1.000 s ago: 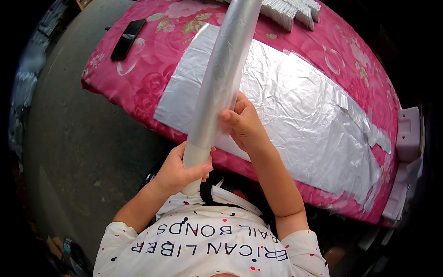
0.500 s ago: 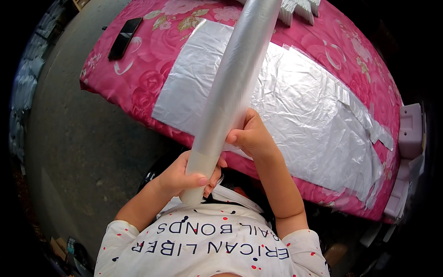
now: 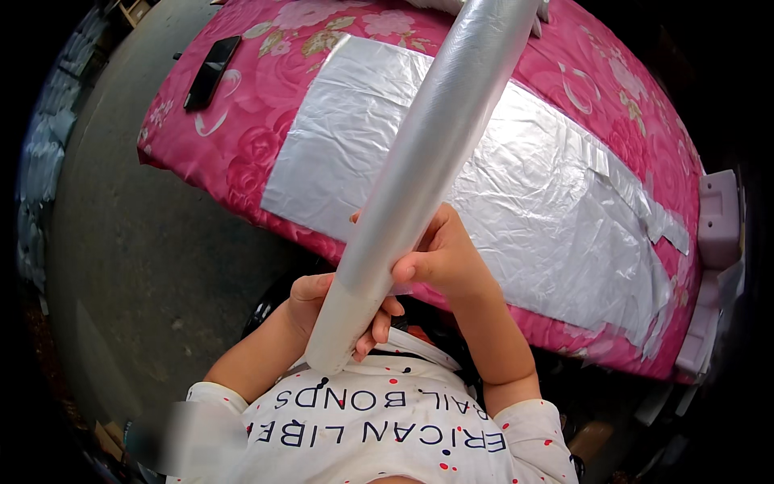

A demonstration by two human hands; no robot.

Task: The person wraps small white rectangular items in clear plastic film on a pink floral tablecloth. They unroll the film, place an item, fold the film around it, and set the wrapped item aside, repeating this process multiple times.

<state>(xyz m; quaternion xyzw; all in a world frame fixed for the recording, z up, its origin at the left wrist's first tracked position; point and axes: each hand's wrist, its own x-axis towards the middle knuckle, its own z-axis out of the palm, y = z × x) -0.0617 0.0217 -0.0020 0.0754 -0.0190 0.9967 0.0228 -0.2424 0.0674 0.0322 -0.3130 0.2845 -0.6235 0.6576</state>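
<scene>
A long roll of translucent silvery plastic film (image 3: 427, 145) slants from my lap up toward the far edge of the view. Its lower end is a whitish tube near my shirt. My left hand (image 3: 309, 297) cups that end from the left, and its fingertips show on the other side of the roll. Higher up, my right hand (image 3: 438, 256) is wrapped around the roll with the thumb in front. Beneath the roll, a flat, wrinkled silvery plastic sheet (image 3: 548, 210) lies along the table.
The table wears a pink floral cloth (image 3: 250, 153). A black phone (image 3: 212, 74) lies at its far left. Pale lilac plastic blocks (image 3: 717, 218) stand by the right edge. Grey floor (image 3: 137, 242) stretches to the left, with a bluish plastic pile (image 3: 47, 161) beyond.
The roll has tilted further, its far end moving right and its near end slightly left. My left thumb has shifted off the roll's front to its left side.
</scene>
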